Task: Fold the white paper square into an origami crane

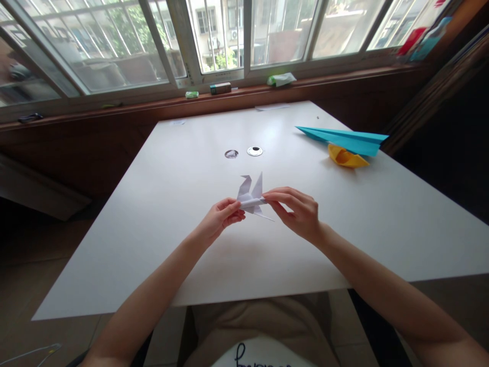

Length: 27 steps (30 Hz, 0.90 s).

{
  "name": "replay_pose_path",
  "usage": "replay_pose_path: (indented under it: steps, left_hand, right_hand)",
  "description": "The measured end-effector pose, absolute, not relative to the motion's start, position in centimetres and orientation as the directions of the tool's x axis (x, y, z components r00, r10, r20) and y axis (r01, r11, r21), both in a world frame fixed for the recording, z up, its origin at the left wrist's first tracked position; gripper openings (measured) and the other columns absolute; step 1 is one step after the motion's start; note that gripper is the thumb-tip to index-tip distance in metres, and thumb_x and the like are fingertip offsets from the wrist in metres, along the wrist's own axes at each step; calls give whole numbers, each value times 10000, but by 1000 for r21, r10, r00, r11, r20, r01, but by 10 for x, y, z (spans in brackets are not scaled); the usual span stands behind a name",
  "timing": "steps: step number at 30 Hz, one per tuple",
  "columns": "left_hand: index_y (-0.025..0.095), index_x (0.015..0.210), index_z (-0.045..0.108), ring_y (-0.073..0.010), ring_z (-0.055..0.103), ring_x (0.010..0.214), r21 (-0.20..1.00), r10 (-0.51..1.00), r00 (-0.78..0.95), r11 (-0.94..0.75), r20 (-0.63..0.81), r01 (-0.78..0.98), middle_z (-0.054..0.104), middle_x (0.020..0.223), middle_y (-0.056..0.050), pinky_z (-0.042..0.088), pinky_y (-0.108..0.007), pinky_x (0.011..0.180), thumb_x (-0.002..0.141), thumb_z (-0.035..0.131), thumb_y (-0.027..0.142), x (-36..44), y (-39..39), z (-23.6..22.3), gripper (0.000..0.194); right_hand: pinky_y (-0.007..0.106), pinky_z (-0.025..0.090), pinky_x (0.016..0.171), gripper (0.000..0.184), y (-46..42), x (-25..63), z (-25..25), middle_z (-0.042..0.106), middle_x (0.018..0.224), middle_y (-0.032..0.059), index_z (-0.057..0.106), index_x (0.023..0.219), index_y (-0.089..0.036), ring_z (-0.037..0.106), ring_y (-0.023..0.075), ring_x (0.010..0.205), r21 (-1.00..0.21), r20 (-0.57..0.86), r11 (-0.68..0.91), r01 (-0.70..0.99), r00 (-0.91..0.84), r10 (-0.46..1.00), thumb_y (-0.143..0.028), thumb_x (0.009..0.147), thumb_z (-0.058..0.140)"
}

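Observation:
A white origami crane [250,196] is held between my two hands over the middle of the white table. Its bent head points up at the left, and a pointed piece rises at the right. My left hand [224,216] pinches the crane's left side between thumb and fingers. At the other side, my right hand [296,206] grips the paper with its fingertips. A thin point of the crane sticks out low between the hands. The undersides of the folds are hidden.
On the white table [153,229], a blue paper plane [347,138] and a yellow paper boat [347,157] lie at the right. Two round inserts, a left one [231,154] and a right one [254,151], sit beyond my hands. Small packets [281,79] rest on the window ledge.

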<state>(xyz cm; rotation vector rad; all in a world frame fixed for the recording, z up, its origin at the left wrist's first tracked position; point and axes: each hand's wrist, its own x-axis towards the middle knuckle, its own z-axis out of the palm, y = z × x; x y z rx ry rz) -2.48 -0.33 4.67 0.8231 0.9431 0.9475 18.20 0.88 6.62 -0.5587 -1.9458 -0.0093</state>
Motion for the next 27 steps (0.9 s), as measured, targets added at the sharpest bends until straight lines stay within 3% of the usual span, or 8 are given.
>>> replay_pose_path:
  steps: [5,9,12,14,16,19,27]
  left_hand:
    - [154,785,619,-95,610,650,950,971,167,208,-171,-235,648,670,4,487,-244,718,699,702,365,-24,-5,49,243]
    - [169,795,628,-117,614,659,988,999,42,39,-33,-152,655,676,-3,488,-270,713,703,690,388,-23,-7,50,246]
    - [186,800,636,-128,607,681,991,991,-51,-127,125,-46,649,713,-3,484,-270,706,710,682,380,-22,-11,52,220]
    - [199,798,642,-132,595,711,971,967,-86,-236,239,45,637,743,-5,481,-265,714,722,673,357,-23,-14,52,178]
    - [217,805,651,-138,581,753,936,939,-76,-324,336,140,629,790,-12,477,-260,736,744,653,331,-23,-17,52,129]
    - [246,835,666,-147,567,797,891,917,-20,-382,398,246,630,851,-22,466,-258,768,769,626,311,-23,-20,51,102]
    - [259,833,690,-158,578,812,878,915,2,-388,404,281,639,860,-29,454,-262,784,739,660,295,-25,-21,50,105]
  right_hand:
    - [299,563,676,151,7,180,67,708,849,50,623,922,-215,671,160,744,-392,828,822,413,-232,511,-133,806,572]
    - [311,554,682,120,9,181,68,696,880,46,616,924,-205,662,166,793,-633,717,689,354,-70,694,-239,813,585]
    - [261,504,568,242,16,184,70,661,727,28,619,779,-177,628,140,660,-861,454,448,240,-31,890,-415,801,581]
    - [231,445,489,433,22,186,73,620,613,31,615,647,-150,575,115,553,-971,184,207,118,-179,966,-546,795,519]
    - [217,398,446,545,25,187,74,593,558,37,615,584,-134,538,101,499,-999,-45,-34,41,-334,942,-632,764,486]
    - [206,347,423,550,25,186,76,561,520,23,622,574,-122,493,81,462,-973,-205,-230,-1,-453,868,-642,727,527]
    - [198,319,460,304,25,184,73,533,543,-14,599,603,-133,452,63,494,-954,-269,-299,8,-460,846,-409,707,670]
